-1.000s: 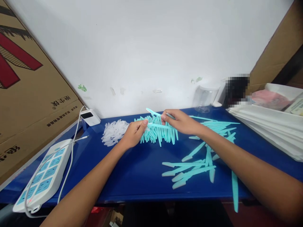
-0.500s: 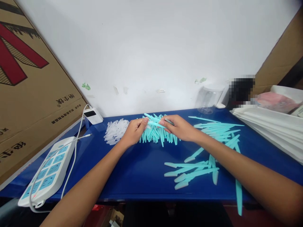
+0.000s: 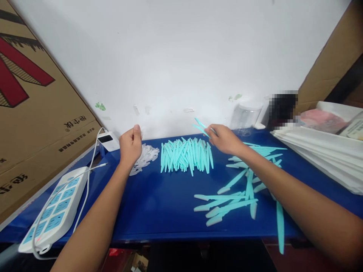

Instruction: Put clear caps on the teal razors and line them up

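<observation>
Turquoise sticks (image 3: 200, 129), at least two, jut up and leftward from the right hand (image 3: 224, 139), which pinches them between closed fingers above the worktop (image 3: 159, 211). Half a second ago both hands met over the turquoise pile (image 3: 184, 155); now they are well apart, with that pile below and between them. The left hand (image 3: 131, 145) is curled, thumb up; whether it grips anything I cannot tell. White pieces (image 3: 149, 154) lie just beside and below it. Loose turquoise sticks (image 3: 232, 207) spread below the right hand.
</observation>
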The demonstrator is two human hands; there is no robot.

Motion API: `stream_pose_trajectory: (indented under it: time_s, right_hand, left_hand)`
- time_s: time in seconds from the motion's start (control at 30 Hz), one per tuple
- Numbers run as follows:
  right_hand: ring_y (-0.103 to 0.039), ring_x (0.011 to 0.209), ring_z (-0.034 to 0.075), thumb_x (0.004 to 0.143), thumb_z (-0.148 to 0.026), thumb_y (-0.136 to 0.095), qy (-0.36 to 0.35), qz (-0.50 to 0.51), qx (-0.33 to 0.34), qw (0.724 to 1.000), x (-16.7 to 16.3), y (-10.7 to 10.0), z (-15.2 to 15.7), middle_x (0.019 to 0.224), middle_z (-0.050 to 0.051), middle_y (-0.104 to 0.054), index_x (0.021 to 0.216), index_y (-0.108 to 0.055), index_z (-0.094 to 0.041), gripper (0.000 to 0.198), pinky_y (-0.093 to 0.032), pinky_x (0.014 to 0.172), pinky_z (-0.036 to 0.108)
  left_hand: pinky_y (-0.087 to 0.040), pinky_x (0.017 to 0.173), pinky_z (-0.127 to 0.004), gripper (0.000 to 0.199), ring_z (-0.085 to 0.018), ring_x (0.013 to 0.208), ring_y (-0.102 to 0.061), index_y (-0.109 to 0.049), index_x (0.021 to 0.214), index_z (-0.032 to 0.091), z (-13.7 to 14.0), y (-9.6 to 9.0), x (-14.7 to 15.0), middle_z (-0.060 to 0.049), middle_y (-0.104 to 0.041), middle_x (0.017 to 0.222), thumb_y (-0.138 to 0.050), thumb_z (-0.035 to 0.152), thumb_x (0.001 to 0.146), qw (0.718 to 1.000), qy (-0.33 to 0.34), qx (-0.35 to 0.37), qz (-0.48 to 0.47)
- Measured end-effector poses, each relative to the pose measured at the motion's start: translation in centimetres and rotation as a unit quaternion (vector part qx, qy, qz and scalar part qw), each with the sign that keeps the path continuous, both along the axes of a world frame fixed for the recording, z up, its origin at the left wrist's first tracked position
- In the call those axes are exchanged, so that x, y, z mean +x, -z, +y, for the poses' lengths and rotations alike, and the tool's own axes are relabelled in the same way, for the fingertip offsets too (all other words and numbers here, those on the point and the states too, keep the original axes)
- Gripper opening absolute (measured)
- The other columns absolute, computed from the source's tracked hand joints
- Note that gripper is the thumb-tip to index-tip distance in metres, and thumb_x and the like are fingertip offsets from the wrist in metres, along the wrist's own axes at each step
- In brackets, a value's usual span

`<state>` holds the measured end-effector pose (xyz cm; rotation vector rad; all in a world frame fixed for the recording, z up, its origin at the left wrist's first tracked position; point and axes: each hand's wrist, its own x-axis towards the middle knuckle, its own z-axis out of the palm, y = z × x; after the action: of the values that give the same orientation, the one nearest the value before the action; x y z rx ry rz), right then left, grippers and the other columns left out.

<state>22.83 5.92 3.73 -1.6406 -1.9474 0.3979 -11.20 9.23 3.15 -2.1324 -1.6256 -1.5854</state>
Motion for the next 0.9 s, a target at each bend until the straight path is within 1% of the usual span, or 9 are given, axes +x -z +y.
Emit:
stream_pose_trajectory:
  time_s: [0.07,0.13,0.23,0.3,0.4,0.57,0.73,0.83,0.9]
  right_hand:
    - [-0.059,0.061,0.018,0.109,-0.032,-0.036,0.013,-0.06,-0.087,0.994,0.2,0.5,0.3,0.071,0.01,-0.072,0.074,-0.064,-0.018,0.047,-0.04,0.068,0.03]
    - [-0.06,0.055,0.019,0.109,-0.031,-0.034,-0.001,-0.083,-0.143,0.986,0.1,1.2,0.5,0.063,0.012,-0.071,0.06,-0.064,-0.018,0.059,-0.043,0.067,0.03]
    - [-0.062,0.052,0.02,0.108,-0.034,-0.036,0.001,-0.096,-0.175,0.98,-0.3,1.9,0.4,0.058,0.014,-0.07,0.052,-0.066,-0.018,0.065,-0.046,0.065,0.031]
    - [-0.063,0.052,0.022,0.106,-0.034,-0.04,0.014,-0.107,-0.193,0.975,-0.5,2.0,0.3,0.057,0.015,-0.07,0.052,-0.068,-0.017,0.064,-0.047,0.065,0.032]
    - [-0.063,0.051,0.022,0.104,-0.033,-0.044,0.021,-0.118,-0.22,0.968,-0.7,2.0,0.2,0.058,0.017,-0.071,0.049,-0.068,-0.016,0.062,-0.049,0.066,0.033]
    - [-0.066,0.056,0.021,0.106,-0.035,-0.042,0.013,-0.119,-0.233,0.965,-0.7,1.7,-0.1,0.063,0.016,-0.075,0.048,-0.065,-0.018,0.065,-0.052,0.069,0.032]
    - [-0.068,0.061,0.021,0.105,-0.042,-0.05,0.001,-0.117,-0.239,0.964,-0.5,1.4,-0.2,0.069,0.014,-0.078,0.056,-0.067,-0.017,0.057,-0.051,0.066,0.031]
    - [-0.069,0.066,0.023,0.105,-0.046,-0.048,0.019,-0.143,-0.205,0.968,0.4,1.3,0.3,0.074,0.017,-0.078,0.067,-0.071,-0.016,0.054,-0.049,0.065,0.033]
    - [-0.071,0.075,0.027,0.104,-0.047,-0.051,0.041,-0.156,-0.163,0.973,1.3,1.3,0.9,0.085,0.02,-0.079,0.08,-0.074,-0.014,0.046,-0.048,0.067,0.035]
  left_hand:
    - [-0.028,0.059,-0.032,0.055,-0.017,0.057,-0.045,-0.043,0.062,0.022,-0.1,0.4,0.4,-0.001,-0.047,0.055,-0.036,0.049,0.109,0.995,-0.037,-0.005,0.096]
    - [-0.026,0.062,-0.033,0.051,-0.018,0.058,-0.047,-0.046,0.064,0.022,-0.3,1.3,1.4,-0.003,-0.051,0.056,-0.035,0.044,0.109,0.983,-0.04,-0.036,0.178]
    - [-0.025,0.065,-0.034,0.05,-0.021,0.063,-0.055,-0.056,0.071,0.021,-0.7,2.5,2.8,-0.006,-0.062,0.064,-0.033,0.042,0.11,0.963,-0.03,-0.071,0.258]
    - [-0.026,0.067,-0.034,0.051,-0.023,0.068,-0.061,-0.062,0.076,0.021,-0.8,2.9,3.2,-0.008,-0.067,0.07,-0.032,0.043,0.111,0.955,-0.035,-0.087,0.281]
    - [-0.027,0.067,-0.034,0.053,-0.025,0.072,-0.064,-0.067,0.081,0.021,-0.8,2.9,3.1,-0.01,-0.072,0.075,-0.031,0.043,0.112,0.947,-0.053,-0.099,0.302]
    - [-0.029,0.068,-0.034,0.055,-0.026,0.075,-0.067,-0.07,0.085,0.02,-0.8,2.5,2.9,-0.011,-0.075,0.079,-0.028,0.045,0.112,0.934,-0.078,-0.107,0.331]
    - [-0.034,0.067,-0.034,0.064,-0.029,0.078,-0.07,-0.074,0.09,0.02,-0.9,1.9,2.6,-0.013,-0.075,0.081,-0.022,0.05,0.111,0.916,-0.114,-0.124,0.363]
    - [-0.04,0.069,-0.036,0.068,-0.034,0.085,-0.072,-0.077,0.097,0.018,-0.4,1.6,1.5,-0.017,-0.076,0.087,-0.021,0.053,0.11,0.895,-0.146,-0.16,0.39]
    - [-0.045,0.073,-0.039,0.067,-0.038,0.091,-0.073,-0.079,0.102,0.016,0.1,1.5,0.6,-0.021,-0.077,0.095,-0.024,0.053,0.108,0.876,-0.165,-0.203,0.406]
